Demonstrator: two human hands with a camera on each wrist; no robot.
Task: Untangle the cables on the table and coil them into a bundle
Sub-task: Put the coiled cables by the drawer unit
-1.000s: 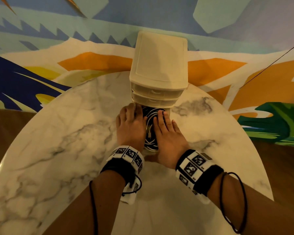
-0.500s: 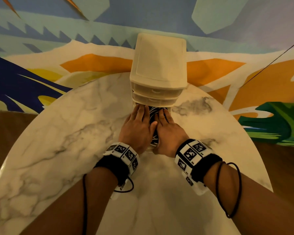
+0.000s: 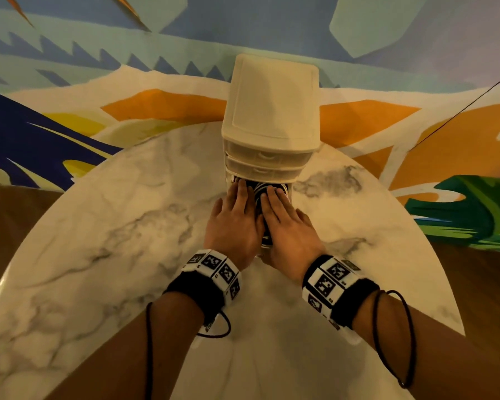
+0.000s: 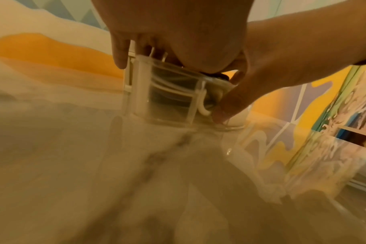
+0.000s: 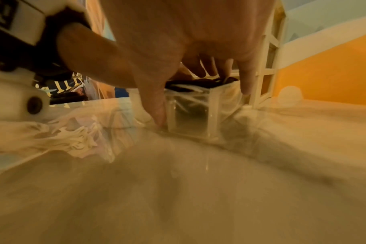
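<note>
A cream drawer unit (image 3: 272, 111) stands at the far side of the marble table (image 3: 98, 255). Its clear bottom drawer (image 4: 167, 102) sticks out partway and holds coiled black and white cables (image 3: 259, 194). My left hand (image 3: 234, 215) and right hand (image 3: 283, 223) lie side by side, flat on top of the drawer and cables, fingers straight and pointing at the unit. In the right wrist view my thumb runs down the drawer's front wall (image 5: 190, 115), with the cables (image 5: 198, 82) under my fingers. Most of the coil is hidden by the hands.
A painted wall stands right behind the unit. The table's round edge curves away on both sides, with wooden floor (image 3: 488, 284) beyond. A thin dark line (image 3: 459, 111) crosses the wall at the upper right. Marker bands and black cords sit on both wrists.
Both hands have slid forward toward the unit and the drawer has gone further in. Less of the coiled cables shows between the hands than before.
</note>
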